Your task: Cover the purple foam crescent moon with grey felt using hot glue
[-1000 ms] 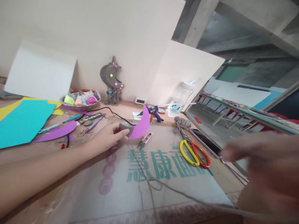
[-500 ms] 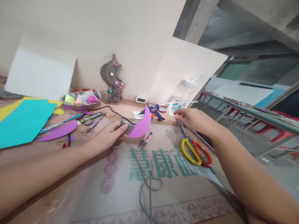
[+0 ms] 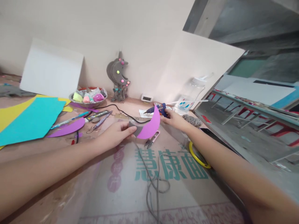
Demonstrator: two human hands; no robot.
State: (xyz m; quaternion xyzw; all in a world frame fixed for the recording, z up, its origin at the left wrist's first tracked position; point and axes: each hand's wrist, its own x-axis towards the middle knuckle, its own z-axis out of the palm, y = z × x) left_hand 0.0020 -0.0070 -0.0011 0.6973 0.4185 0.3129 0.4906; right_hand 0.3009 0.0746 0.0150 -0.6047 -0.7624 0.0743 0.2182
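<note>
Pinched between the thumb and fingers of the left hand [image 3: 118, 133] is the wrapped end of a flat purple paper crescent [image 3: 152, 127], its bare tip curving up and away to the right of that grip. Soft grey winding [image 3: 133, 126] covers the end at the fingertips, and a loose length of thin grey cord [image 3: 158, 186] trails across the printed plastic sheet [image 3: 98, 205] below the pinch (whether it joins the winding is too small to tell).

Beyond the crescent's tip, the right hand [image 3: 176, 119] reaches to a dark blue glue gun [image 3: 161, 109]; its fingers are at the handle, but I cannot tell whether they have closed around it. The gun's nozzle points left, passing behind the paper.

Judging by this, the step in hand is taking up the glue gun partway through covering the crescent with cord. The next move seems to call for a secure hold on the handle, a lift that clears the upright paper tip, and a nozzle kept off the left fingertips. Just under the crescent, small pink-handled snips [image 3: 154, 138] lie close enough to be knocked.
</note>
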